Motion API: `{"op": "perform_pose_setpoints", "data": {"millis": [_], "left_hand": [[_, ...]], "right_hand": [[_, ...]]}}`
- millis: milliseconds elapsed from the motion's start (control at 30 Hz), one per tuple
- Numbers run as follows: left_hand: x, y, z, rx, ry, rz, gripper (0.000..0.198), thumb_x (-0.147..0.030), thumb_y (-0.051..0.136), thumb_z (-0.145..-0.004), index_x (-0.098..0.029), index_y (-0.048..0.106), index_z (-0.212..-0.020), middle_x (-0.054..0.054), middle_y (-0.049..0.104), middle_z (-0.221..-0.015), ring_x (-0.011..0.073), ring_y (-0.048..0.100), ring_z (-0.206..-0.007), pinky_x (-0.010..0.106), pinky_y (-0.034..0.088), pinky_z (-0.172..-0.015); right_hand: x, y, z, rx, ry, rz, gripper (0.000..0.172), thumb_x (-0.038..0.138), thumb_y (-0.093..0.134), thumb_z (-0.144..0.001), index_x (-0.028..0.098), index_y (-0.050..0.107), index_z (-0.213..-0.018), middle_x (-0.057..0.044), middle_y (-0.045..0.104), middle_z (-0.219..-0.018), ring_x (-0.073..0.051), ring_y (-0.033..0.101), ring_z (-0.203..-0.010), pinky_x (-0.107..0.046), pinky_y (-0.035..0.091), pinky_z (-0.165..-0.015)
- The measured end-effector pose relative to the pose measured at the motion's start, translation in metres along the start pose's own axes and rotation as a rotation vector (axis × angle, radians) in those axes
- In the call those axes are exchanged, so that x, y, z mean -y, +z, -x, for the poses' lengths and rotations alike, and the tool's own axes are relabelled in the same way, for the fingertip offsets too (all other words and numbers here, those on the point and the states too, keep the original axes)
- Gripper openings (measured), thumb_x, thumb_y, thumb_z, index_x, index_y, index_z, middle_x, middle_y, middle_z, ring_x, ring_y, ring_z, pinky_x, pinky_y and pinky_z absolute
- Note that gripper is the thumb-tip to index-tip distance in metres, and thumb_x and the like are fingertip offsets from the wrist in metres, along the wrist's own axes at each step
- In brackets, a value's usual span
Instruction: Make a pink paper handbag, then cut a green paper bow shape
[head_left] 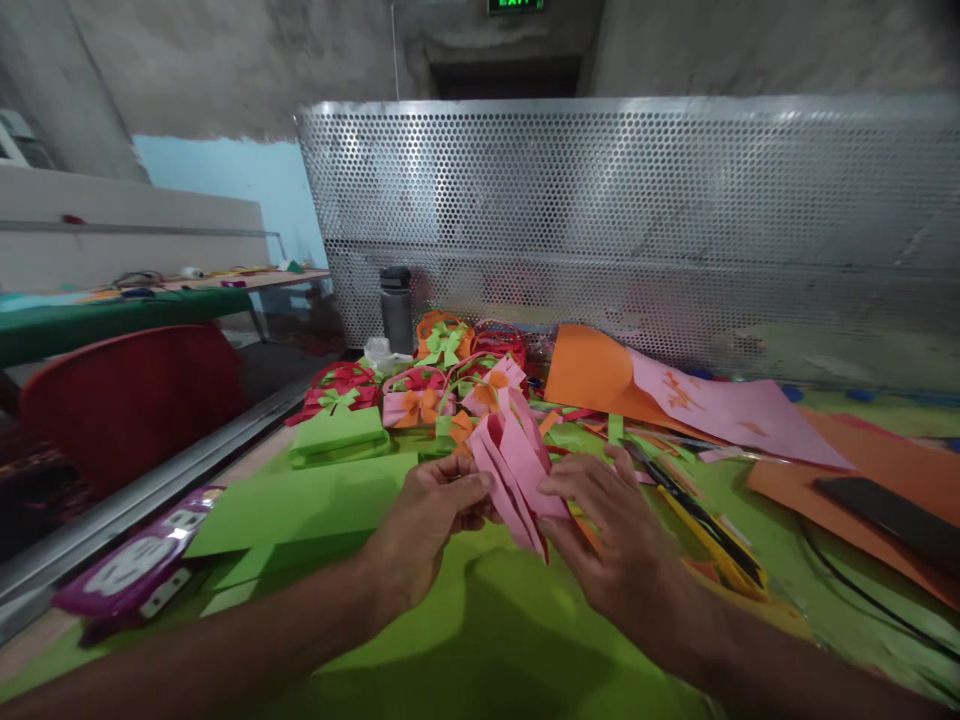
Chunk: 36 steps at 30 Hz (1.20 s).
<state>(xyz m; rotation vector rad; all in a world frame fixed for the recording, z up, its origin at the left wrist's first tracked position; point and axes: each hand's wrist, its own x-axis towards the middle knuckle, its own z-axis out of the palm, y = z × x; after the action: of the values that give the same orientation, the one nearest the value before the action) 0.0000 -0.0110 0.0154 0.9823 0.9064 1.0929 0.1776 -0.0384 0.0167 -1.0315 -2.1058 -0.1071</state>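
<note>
Between your left hand (424, 515) and right hand (619, 530) is folded paper (514, 465); behind it sit bags (416, 405), then a bottle (396, 315) before the panel (615, 200). Left lie sheets (300, 500) and a packet (135, 565); right, possibly a phone (889, 515) on another sheet (787, 487).

A folded piece of pink paper (517, 462) is held up between the left hand (433, 512) and the right hand (609, 520). I see it nearly edge-on, its several flat layers pressed close yet slightly fanned, with narrow, deeper-pink gaps between them. It stands tilted, the upper end rising beyond the fingertips of both hands and the lower end narrowing to a corner just beside the right hand's fingers. The left hand's thumb touches its left edge; the right hand's fingers rest against its right face. The folds look crisp, the panels smooth.
</note>
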Motion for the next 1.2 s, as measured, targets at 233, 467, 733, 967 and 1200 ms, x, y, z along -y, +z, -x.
{"op": "perform_pose_setpoints", "data": {"millis": [233,467,733,967,1200], "left_hand": [[-0.001,0.001,-0.001,-0.047,-0.01,-0.026,0.01,-0.021,0.067,-0.066,-0.016,0.059,-0.069,0.0,0.063,-0.065,0.0104,0.056,-0.059,0.023,0.032,-0.054],[-0.001,0.001,-0.001,-0.031,-0.009,0.002,0.011,-0.022,0.068,-0.064,-0.016,0.059,-0.067,0.0,0.064,-0.063,0.0109,0.056,-0.057,0.023,0.03,-0.053],[0.003,0.001,0.0,-0.029,-0.018,-0.032,0.011,-0.022,0.067,-0.065,-0.015,0.059,-0.069,0.0,0.063,-0.064,0.0107,0.055,-0.056,0.023,0.031,-0.053],[0.002,0.002,0.001,0.016,-0.011,-0.009,0.011,-0.02,0.066,-0.067,-0.016,0.055,-0.066,-0.002,0.06,-0.058,0.0085,0.05,-0.051,0.022,0.03,-0.051],[0.002,0.001,0.0,-0.001,0.034,-0.124,0.014,-0.023,0.067,-0.067,-0.016,0.056,-0.067,-0.001,0.059,-0.058,0.0077,0.046,-0.049,0.021,0.032,-0.05]], "right_hand": [[-0.005,-0.002,0.001,0.064,-0.035,0.027,0.033,0.006,0.052,-0.079,0.024,0.046,-0.106,-0.004,0.06,-0.1,-0.022,0.052,-0.096,-0.047,0.029,-0.093],[-0.003,-0.003,0.001,0.004,-0.021,0.045,0.025,0.008,0.048,-0.082,0.022,0.049,-0.102,-0.005,0.064,-0.097,-0.022,0.057,-0.091,-0.047,0.035,-0.091],[-0.003,-0.007,-0.006,-0.022,0.197,-0.13,0.011,0.015,0.048,-0.081,0.022,0.056,-0.085,-0.002,0.065,-0.084,-0.02,0.058,-0.083,-0.042,0.041,-0.081],[-0.003,-0.007,-0.009,0.025,0.28,-0.195,0.015,0.012,0.048,-0.077,0.02,0.055,-0.088,-0.003,0.062,-0.082,-0.019,0.059,-0.078,-0.036,0.045,-0.072],[-0.003,-0.006,-0.009,0.04,0.373,-0.288,0.013,0.012,0.049,-0.075,0.021,0.048,-0.084,-0.001,0.059,-0.077,-0.017,0.058,-0.073,-0.032,0.046,-0.065]]}}
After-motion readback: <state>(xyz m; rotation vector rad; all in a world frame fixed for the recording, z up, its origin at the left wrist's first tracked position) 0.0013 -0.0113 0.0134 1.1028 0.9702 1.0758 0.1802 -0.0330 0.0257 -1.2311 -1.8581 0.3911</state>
